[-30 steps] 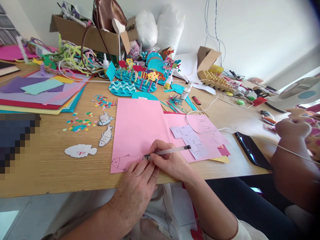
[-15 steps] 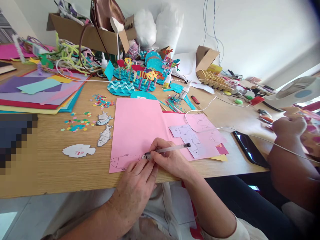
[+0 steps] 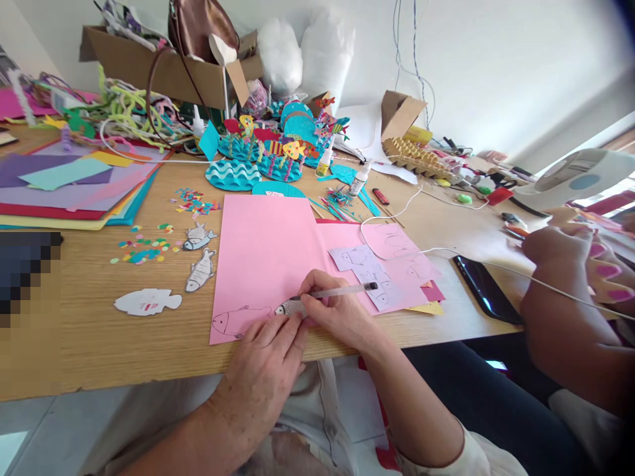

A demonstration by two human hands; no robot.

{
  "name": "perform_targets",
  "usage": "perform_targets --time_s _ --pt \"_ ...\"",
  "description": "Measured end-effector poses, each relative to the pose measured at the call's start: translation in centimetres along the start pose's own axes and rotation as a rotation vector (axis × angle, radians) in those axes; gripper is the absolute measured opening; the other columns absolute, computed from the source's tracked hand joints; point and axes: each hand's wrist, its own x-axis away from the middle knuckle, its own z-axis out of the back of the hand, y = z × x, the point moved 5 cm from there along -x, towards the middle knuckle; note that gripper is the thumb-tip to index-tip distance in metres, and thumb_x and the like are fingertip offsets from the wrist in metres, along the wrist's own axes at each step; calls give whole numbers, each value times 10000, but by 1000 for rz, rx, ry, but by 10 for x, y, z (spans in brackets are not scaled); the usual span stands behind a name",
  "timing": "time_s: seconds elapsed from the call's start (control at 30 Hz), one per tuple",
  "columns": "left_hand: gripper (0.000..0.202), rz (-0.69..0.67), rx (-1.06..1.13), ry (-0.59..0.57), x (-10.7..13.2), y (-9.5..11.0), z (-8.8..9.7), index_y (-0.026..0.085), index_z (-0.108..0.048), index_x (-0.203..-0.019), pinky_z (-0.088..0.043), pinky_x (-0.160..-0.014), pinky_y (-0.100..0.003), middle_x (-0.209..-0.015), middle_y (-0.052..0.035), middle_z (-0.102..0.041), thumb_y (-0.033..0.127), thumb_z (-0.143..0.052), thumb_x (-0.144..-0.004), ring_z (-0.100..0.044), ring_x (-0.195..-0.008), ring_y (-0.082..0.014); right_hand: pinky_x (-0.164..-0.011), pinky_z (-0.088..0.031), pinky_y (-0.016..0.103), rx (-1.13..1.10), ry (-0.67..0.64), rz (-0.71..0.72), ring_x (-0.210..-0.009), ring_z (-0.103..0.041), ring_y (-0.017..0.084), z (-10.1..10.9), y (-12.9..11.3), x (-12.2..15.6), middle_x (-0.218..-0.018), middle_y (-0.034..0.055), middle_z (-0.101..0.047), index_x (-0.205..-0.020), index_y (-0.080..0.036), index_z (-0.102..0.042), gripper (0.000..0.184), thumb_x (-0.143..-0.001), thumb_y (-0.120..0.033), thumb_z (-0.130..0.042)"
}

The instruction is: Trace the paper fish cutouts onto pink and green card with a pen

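Note:
My right hand [image 3: 330, 311] grips a pen [image 3: 344, 290] with a clear barrel and a dark end cap. Its tip is close to the upper edge of a small fish cutout [image 3: 286, 307] on the pink paper [image 3: 268, 251]. With fingers stretched out, my left hand [image 3: 272, 354] lies flat on the paper's near edge and presses the cutout's lower side; part of the cutout is hidden under both hands. A fish outline [image 3: 235, 322] is drawn just left of it. More fish cutouts lie on the table: a white one [image 3: 147, 302] and two with drawn scales [image 3: 201, 270].
Lilac paper [image 3: 361, 261] with drawn fish lies to the right, near a phone [image 3: 486, 289] and a white cable. Another person's arm [image 3: 555, 304] rests at the right edge. Confetti [image 3: 143, 250], stacked coloured paper [image 3: 79, 178] and glue bottles [image 3: 360, 180] lie around.
The camera view has shifted slightly, so the table appears moved left. My right hand has slid a little along the fish cutout, showing more of it; the left hand stays pressed down.

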Motion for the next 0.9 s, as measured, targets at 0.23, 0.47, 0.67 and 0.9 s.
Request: perform_targets --time_s 0.23,0.47,0.67,0.9 --pt "405 7 -10 -45 0 0 -2 143 -527 -1240 -468 -837 -385 -1195 -96 -614 137 -515 -836 -557 -1040 -243 -480 -342 201 -71 74 14 -531 -440 85 5 2 1 -605 -52 -489 -697 -186 -511 103 -730 -98 -470" --pt "398 -2 23 -3 -2 1 2 116 -576 -1179 -489 -816 -402 -1124 -92 -648 134 -566 -781 -577 -996 -263 -477 -339 197 -6 28 19 -522 -442 82 -3 -3 2 -598 -53 -496 -704 -185 -511 103 -726 -92 -473" --pt "352 0 38 17 -3 0 2 107 -609 -1114 -487 -826 -413 -1095 -96 -656 137 -583 -764 -575 -995 -270 -467 -315 192 29 27 33 -511 -417 77 -6 -6 1 -584 -56 -490 -693 -180 -515 116 -715 -73 -475" --pt "439 7 49 -9 -4 -1 2 125 -554 -1209 -480 -820 -409 -1129 -90 -645 128 -584 -772 -570 -1006 -269 -478 -338 202 15 26 9 -523 -445 85 -1 -2 0 -597 -50 -494 -695 -182 -502 109 -724 -83 -468"
